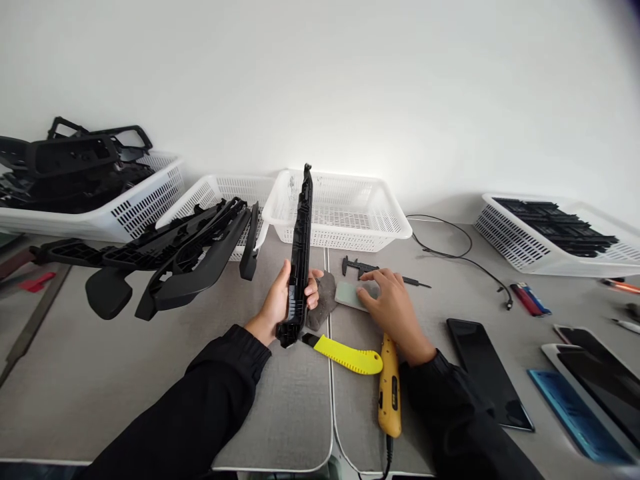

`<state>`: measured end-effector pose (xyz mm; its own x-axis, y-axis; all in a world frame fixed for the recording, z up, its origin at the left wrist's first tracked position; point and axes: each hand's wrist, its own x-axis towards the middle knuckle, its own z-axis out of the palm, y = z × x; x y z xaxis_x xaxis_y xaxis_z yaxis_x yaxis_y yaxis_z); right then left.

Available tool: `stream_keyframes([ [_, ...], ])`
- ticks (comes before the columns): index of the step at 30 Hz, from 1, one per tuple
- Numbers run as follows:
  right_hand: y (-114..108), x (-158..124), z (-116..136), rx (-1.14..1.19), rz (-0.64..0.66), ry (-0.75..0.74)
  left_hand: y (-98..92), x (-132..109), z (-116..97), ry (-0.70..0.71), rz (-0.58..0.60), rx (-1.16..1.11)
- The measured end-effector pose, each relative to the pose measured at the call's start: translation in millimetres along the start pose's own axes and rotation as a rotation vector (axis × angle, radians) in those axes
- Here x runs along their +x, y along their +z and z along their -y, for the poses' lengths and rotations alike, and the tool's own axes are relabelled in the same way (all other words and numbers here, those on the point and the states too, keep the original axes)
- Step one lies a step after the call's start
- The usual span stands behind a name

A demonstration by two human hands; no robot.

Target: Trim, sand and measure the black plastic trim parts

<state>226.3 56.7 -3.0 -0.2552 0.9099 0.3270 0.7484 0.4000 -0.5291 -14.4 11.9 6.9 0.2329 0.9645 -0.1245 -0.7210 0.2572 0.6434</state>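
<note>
Currently, along the grey desk [280, 427], 4 white baskets [350, 240] are ranged, before which a long black part [302, 240] is held raised in the closed left hand [275, 303]. The half-open right hand [397, 310], its hold impossible to tell, is set past a yellow knife [347, 354] crowding the near side, over a pale block [346, 295]; apparently grasping the block is the step in hand, with a firm pinch called for.

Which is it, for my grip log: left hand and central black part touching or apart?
Touching: the head view shows the left hand wrapped around the central black part.
</note>
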Motion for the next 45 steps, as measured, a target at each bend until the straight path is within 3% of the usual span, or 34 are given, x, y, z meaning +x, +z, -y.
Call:
stream_keyframes([
  [6, 4.2, 3.6, -10.6, -0.010, 0.017, 0.006, -4.4, 1.0, 1.5, -0.004, 0.007, 0.042],
  [14, 6.5, 9.8, -22.3, 0.089, -0.052, 0.039, -5.6, -1.0, 4.7, 0.008, -0.074, 0.109],
  [19, 3.8, 4.5, -22.3, 0.122, -0.104, 0.041, -6.4, -1.6, 8.9, 0.104, -0.142, 0.232],
  [29, -3.5, -43.3, -33.0, 0.106, -0.232, 0.127, -1.3, -10.6, 12.1, 0.267, -0.205, 0.476],
  [40, -8.9, -85.8, -16.0, 0.141, -0.165, 0.192, -14.8, -47.8, 11.0, 0.332, -0.250, 0.595],
  [45, -9.0, -102.6, -2.2, 0.137, -0.088, 0.205, -9.8, -67.6, 15.2, 0.356, -0.239, 0.759],
])
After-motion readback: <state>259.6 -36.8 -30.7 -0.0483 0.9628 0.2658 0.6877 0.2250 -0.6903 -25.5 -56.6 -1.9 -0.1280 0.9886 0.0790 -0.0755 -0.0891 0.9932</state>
